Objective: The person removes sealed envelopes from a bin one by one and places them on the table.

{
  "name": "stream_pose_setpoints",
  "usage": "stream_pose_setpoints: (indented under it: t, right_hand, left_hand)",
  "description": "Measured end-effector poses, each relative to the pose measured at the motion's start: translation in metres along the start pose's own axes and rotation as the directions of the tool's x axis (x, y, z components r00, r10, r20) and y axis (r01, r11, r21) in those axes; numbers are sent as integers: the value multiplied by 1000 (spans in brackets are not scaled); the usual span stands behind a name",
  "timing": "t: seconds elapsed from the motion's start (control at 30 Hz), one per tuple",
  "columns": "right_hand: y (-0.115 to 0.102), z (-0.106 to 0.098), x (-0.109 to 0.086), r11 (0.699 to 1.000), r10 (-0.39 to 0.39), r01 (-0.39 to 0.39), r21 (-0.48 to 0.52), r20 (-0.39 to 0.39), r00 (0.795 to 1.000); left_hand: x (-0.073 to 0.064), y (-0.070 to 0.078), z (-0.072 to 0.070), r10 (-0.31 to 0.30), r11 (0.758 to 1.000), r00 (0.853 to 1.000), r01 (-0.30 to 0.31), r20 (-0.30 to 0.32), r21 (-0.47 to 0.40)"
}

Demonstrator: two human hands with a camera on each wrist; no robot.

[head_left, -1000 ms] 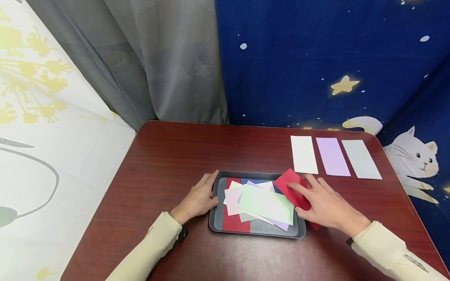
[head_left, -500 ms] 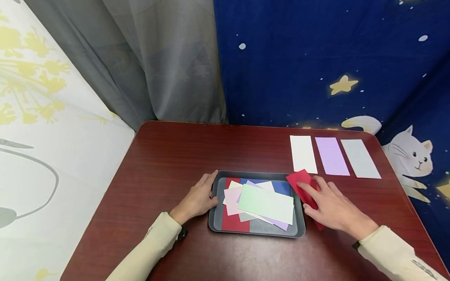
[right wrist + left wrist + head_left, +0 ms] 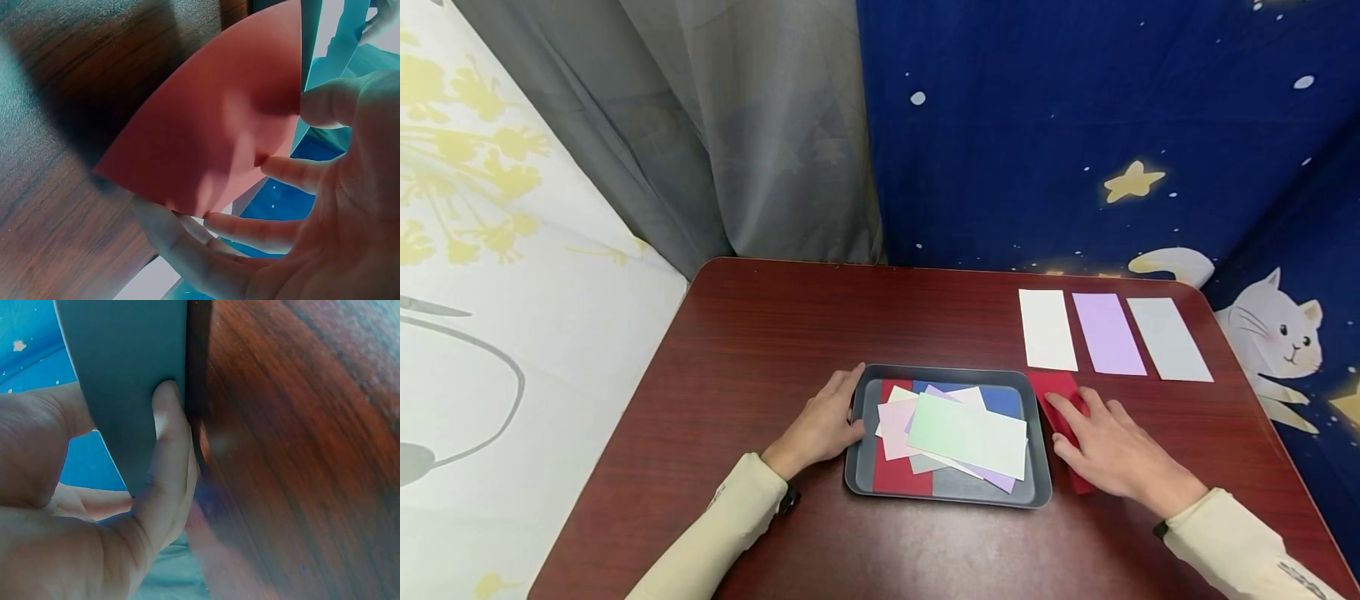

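Note:
A dark grey tray [image 3: 857,467] sits near the middle of the table, and my left hand [image 3: 822,425] grips its left end. In the left wrist view, fingers lie along the outer tray wall [image 3: 122,356]. Inside the tray is a loose pile of overlapping paper cards, with a pale green card [image 3: 962,433] on top and a pink card [image 3: 892,437] at its left. Just right of the tray, my right hand [image 3: 1108,446] holds a red card [image 3: 1051,385]. The right wrist view shows the red card [image 3: 206,106] bowed between thumb and fingers.
Three cards lie in a row at the table's far right: white [image 3: 1048,329], lilac [image 3: 1109,333] and light grey [image 3: 1170,339]. The dark red wooden table [image 3: 790,317] backs onto a grey curtain [image 3: 790,125] and a blue starry curtain [image 3: 1000,167].
The red card has moved right with my right hand, off the tray's right end, and lower toward the table beside it. My left hand has stayed on the tray.

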State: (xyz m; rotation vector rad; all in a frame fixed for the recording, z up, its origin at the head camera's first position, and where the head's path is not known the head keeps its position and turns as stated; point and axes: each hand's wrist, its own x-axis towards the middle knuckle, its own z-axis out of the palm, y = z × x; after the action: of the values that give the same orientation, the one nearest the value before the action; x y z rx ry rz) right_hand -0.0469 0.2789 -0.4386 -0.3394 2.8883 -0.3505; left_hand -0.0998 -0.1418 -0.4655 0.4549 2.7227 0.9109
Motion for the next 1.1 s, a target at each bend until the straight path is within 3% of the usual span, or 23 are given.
stream_pose_setpoints:
  t: [1.1]
  right_hand:
    - [-5,18,12,992,96,-93,-86,40,995]
  left_hand:
    - [1,0,0,-18,1000,1000,18,14,-4]
